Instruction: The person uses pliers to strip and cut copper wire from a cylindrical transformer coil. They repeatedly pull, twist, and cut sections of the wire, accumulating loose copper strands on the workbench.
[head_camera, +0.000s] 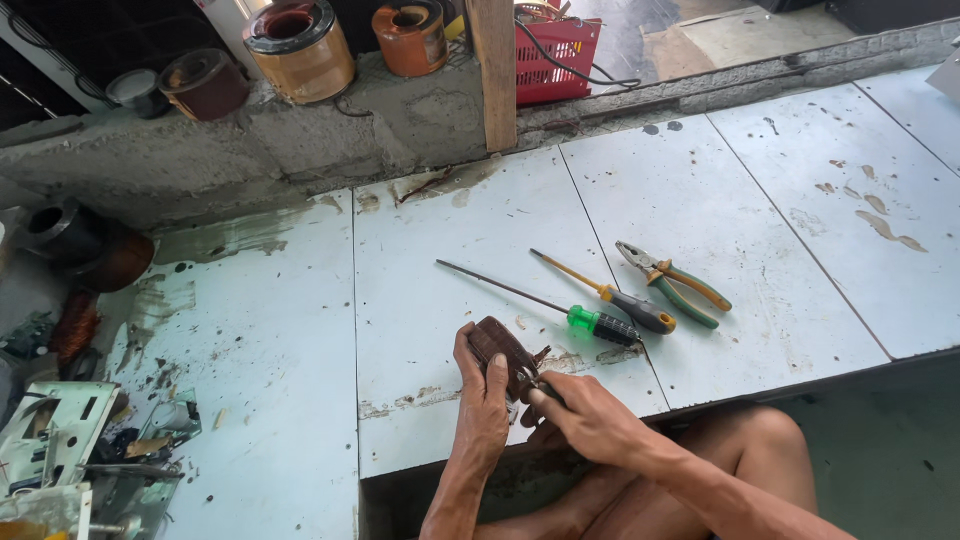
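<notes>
My left hand grips a small dark brown block-shaped part, held just above the front edge of the white tiled floor. My right hand presses in from the right, its fingers pinched at the part's lower end; what they pinch is too small to tell. On the tile just beyond lie a green-handled screwdriver, a yellow-and-grey-handled screwdriver and pliers with green and orange grips. My bare knee shows below the hands.
A low concrete ledge runs along the back with several copper wire coils, a wooden post and a red basket. Scrap parts and metal pieces crowd the left side. The tile step drops off at the front.
</notes>
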